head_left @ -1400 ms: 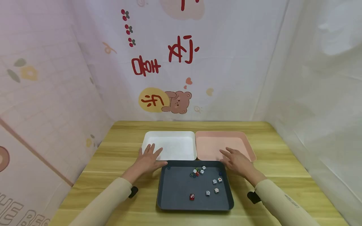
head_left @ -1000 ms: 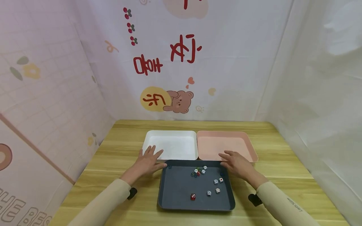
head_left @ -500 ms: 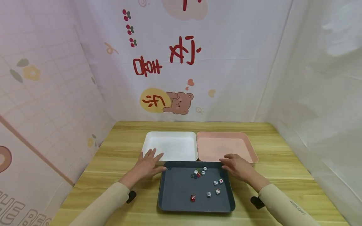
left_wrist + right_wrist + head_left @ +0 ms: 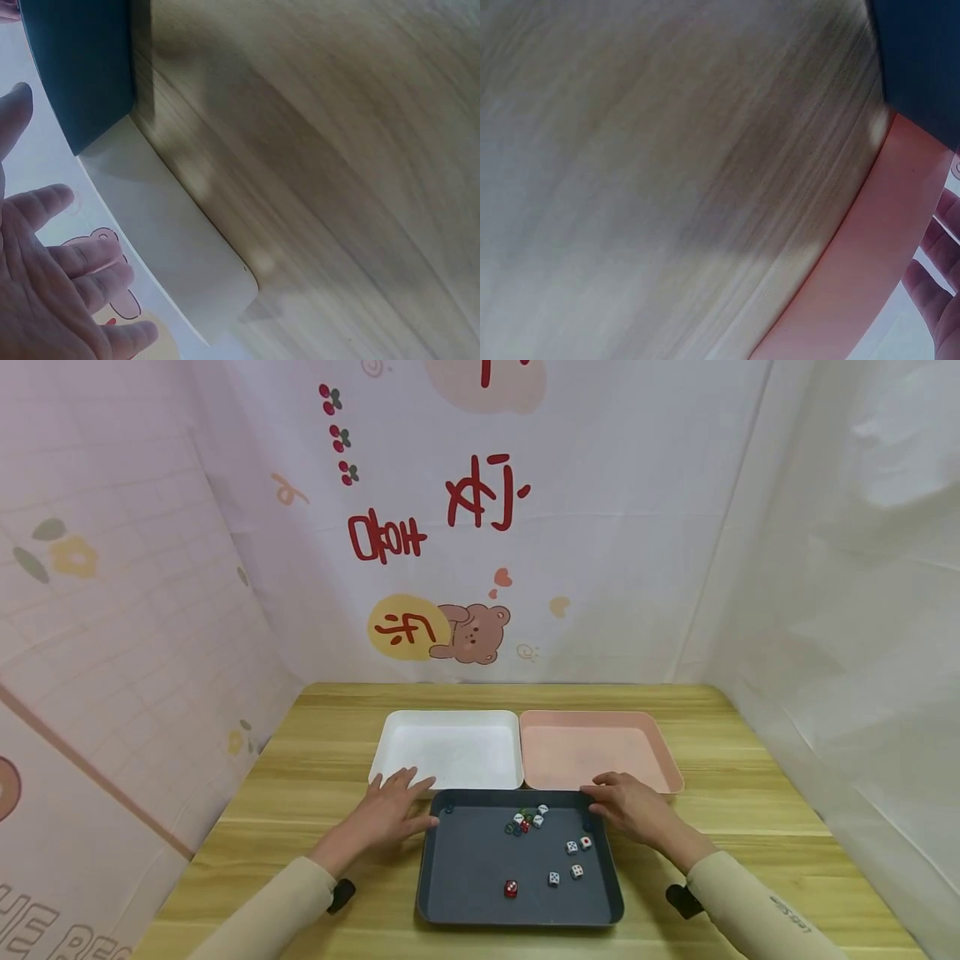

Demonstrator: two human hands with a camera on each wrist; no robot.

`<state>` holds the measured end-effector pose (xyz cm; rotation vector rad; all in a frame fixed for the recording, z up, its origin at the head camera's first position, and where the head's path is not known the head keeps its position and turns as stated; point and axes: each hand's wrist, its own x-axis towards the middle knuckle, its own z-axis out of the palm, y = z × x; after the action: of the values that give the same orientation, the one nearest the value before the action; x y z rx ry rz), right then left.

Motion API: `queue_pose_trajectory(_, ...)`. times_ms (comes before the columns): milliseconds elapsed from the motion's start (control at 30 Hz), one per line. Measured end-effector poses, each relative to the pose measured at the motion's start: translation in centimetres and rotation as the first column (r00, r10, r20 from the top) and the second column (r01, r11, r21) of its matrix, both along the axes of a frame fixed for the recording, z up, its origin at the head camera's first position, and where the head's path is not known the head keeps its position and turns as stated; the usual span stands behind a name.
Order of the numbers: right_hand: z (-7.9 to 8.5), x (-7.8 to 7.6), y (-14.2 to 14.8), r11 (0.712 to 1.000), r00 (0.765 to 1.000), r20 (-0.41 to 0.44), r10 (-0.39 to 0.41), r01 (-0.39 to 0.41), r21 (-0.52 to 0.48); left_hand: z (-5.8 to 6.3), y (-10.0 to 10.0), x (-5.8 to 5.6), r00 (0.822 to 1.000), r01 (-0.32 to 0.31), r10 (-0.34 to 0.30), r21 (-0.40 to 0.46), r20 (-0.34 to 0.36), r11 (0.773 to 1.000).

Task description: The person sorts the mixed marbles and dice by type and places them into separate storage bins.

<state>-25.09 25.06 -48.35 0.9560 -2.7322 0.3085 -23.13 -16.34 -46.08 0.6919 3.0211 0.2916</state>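
Observation:
My left hand (image 4: 386,812) hovers with spread fingers at the far left corner of a dark grey tray (image 4: 465,864), thumb right at its rim. In the left wrist view the palm of that hand (image 4: 41,289) holds nothing. Over the far right corner lies my right hand (image 4: 632,810), its fingers loosely extended with nothing gripped. Inside the tray are several white dice (image 4: 553,879), a red die (image 4: 511,888) nearer me, and a cluster of dice with small dark rings (image 4: 510,829). A small blue ring (image 4: 449,809) lies in the far left corner.
Behind the dark tray stand a white tray (image 4: 450,747) and a pink tray (image 4: 592,747), side by side. All three rest on a wood-grain table (image 4: 300,760). A printed white cloth (image 4: 622,568) hangs behind and at both sides.
Both hands have drawn back slightly toward me, their fingertips lower over the trays' near edges. The right fingers have come closer together. Trays and dice stay put; the head view shifts a little.

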Motion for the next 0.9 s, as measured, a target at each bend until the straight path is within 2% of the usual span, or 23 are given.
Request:
queue_pose_trajectory(500, 0.3, -0.1, 0.3, 1.0, 0.999, 0.044, -0.005, 0.005, -0.002, 0.3, -0.6, 1.0, 0.989, 0.147, -0.147, 0.021, -0.016, 0.989)
queue_pose_trajectory(633, 0.3, -0.1, 0.2, 1.0, 0.999, 0.049, -0.005, 0.005, -0.011, 0.3, -0.8, 1.1, 0.986, 0.165, -0.164, 0.019, -0.022, 0.986)
queue_pose_trajectory(900, 0.1, -0.1, 0.3, 1.0, 0.999, 0.042, -0.008, 0.008, -0.017, 0.1, -1.1, 1.2, 0.981, 0.193, -0.193, -0.003, 0.014, 0.981)
